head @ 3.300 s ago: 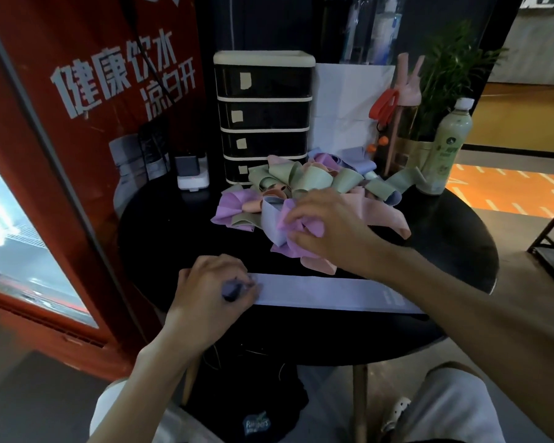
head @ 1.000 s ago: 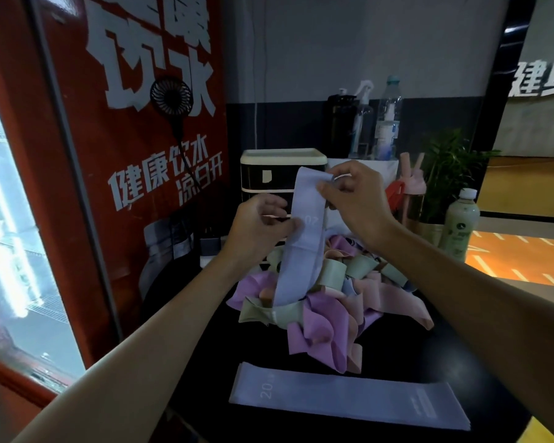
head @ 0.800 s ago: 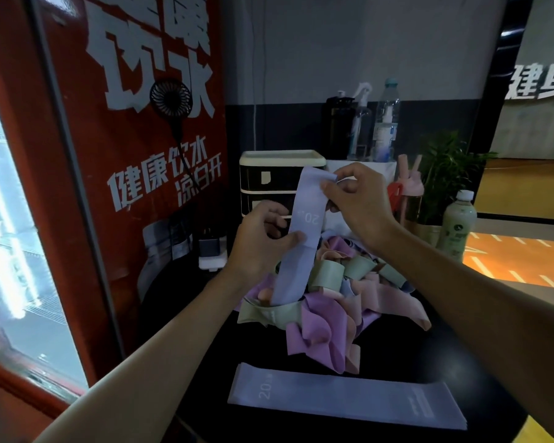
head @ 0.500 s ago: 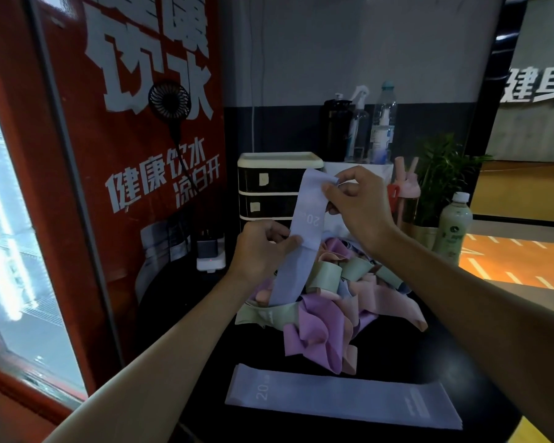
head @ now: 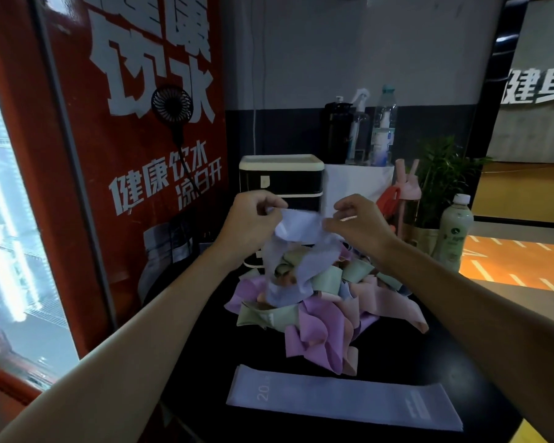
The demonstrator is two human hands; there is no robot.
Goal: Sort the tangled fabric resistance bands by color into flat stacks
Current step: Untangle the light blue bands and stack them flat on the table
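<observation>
Lavender band [head: 298,230] — held above tangled pile [head: 317,318] | left hand [head: 250,222] pinches one end | right hand [head: 362,225] pinches the other

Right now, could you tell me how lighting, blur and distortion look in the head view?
Head view: the lit window at left blows out; the black table is dim; the lavender band between left hand and right hand is smeared; the red panel bows.

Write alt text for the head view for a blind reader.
The left hand and right hand pinch a twisted lavender band above the tangled pile on a black table; a flat lavender band lies nearer the camera.
</observation>
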